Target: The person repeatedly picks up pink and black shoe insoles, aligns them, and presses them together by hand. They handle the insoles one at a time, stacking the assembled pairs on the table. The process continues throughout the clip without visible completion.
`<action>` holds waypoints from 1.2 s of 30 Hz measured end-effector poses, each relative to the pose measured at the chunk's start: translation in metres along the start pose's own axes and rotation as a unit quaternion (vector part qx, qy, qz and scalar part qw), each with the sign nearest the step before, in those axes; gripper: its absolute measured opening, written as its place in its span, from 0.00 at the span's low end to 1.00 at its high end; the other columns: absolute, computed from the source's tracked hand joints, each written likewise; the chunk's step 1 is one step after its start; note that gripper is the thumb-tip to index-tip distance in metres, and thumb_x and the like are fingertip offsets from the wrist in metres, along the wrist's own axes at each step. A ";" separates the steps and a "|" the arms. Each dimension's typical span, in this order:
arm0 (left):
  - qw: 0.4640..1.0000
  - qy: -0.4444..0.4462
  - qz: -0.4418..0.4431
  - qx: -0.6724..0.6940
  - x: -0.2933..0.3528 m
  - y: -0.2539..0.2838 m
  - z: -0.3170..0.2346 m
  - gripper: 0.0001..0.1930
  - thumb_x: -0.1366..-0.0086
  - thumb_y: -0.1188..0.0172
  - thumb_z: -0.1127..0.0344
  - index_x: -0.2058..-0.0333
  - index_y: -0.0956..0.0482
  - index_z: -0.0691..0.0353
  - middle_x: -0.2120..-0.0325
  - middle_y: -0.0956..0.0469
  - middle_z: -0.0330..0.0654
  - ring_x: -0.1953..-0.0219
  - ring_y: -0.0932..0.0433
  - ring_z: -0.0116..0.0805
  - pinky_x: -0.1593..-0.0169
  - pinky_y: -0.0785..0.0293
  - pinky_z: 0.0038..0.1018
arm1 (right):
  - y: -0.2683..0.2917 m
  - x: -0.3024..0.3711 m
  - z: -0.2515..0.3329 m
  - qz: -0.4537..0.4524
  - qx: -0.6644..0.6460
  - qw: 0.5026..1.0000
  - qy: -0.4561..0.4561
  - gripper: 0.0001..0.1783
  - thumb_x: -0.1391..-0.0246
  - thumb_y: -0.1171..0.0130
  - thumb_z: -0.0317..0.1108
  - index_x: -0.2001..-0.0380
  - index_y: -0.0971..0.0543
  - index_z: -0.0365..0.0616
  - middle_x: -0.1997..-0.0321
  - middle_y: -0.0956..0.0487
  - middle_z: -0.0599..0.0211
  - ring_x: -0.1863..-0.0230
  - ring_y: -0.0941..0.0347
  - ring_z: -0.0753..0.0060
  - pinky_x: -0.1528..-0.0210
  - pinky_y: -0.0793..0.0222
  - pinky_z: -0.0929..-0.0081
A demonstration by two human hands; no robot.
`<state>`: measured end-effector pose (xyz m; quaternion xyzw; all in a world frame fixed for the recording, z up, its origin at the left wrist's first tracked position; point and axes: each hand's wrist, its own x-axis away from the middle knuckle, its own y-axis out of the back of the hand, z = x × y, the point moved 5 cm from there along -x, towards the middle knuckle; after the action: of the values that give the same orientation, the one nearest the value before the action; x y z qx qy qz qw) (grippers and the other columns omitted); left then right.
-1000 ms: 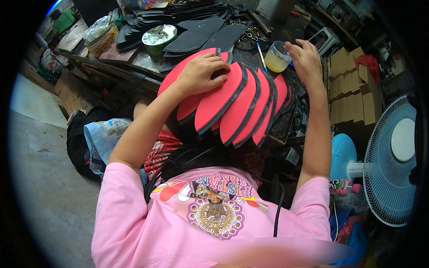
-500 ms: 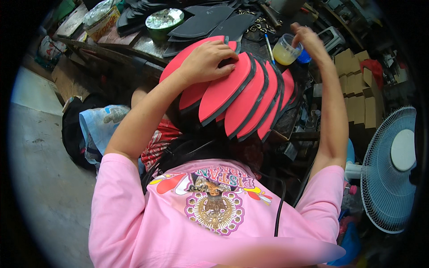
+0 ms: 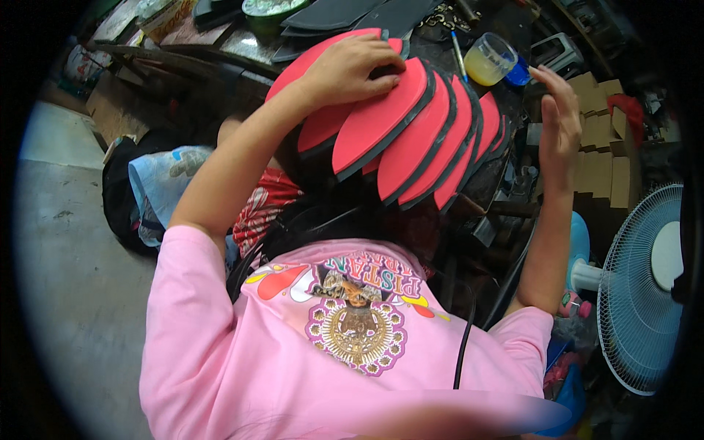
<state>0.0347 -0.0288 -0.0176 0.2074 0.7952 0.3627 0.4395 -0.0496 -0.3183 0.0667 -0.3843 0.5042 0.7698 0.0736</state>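
While the left hand (image 3: 352, 70) presses flat, fanned red soles (image 3: 411, 125) point lower-left, lengthwise.

Soft daylight is falling from the left, brightening the pale floor (image 3: 66, 293) and washing the pink shirt (image 3: 308, 367) evenly. The far bench (image 3: 220, 44) is sitting dimmer, with shadow pooling under the red soles (image 3: 389, 117). Fisheye vignetting is blackening all corners; edges are bending. A blurred patch is smearing the near lower edge.
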 end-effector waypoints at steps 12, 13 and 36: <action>0.974 -0.177 -0.032 -0.134 0.024 0.065 -0.053 0.21 0.39 0.35 0.59 0.51 0.20 0.65 0.49 0.23 0.54 0.46 0.24 0.51 0.45 0.27 0.42 | -0.089 0.079 0.046 0.030 -0.224 0.968 -0.108 0.45 0.34 0.59 0.68 0.28 0.42 0.45 0.33 0.31 0.55 0.30 0.38 0.62 0.27 0.50 0.59; 0.982 -0.146 -0.007 -0.120 0.033 0.071 -0.055 0.21 0.40 0.35 0.60 0.50 0.20 0.65 0.49 0.23 0.54 0.46 0.24 0.52 0.45 0.27 0.42 | -0.090 0.078 0.046 0.033 -0.227 0.967 -0.110 0.45 0.34 0.59 0.69 0.28 0.42 0.46 0.33 0.31 0.55 0.30 0.39 0.62 0.27 0.50 0.59; 0.969 0.156 0.193 -0.009 0.154 0.071 -0.060 0.06 0.37 0.35 0.66 0.63 0.16 0.61 0.69 0.20 0.42 0.62 0.21 0.41 0.57 0.27 0.33 | -0.093 0.075 0.044 0.037 -0.158 0.982 -0.101 0.44 0.36 0.64 0.72 0.29 0.39 0.53 0.36 0.28 0.58 0.34 0.36 0.59 0.31 0.43 0.57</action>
<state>-0.0964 0.0934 -0.0271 0.2934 0.7956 0.4759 0.2334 -0.0782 -0.2575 -0.0416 -0.2922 0.3805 0.8768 0.0338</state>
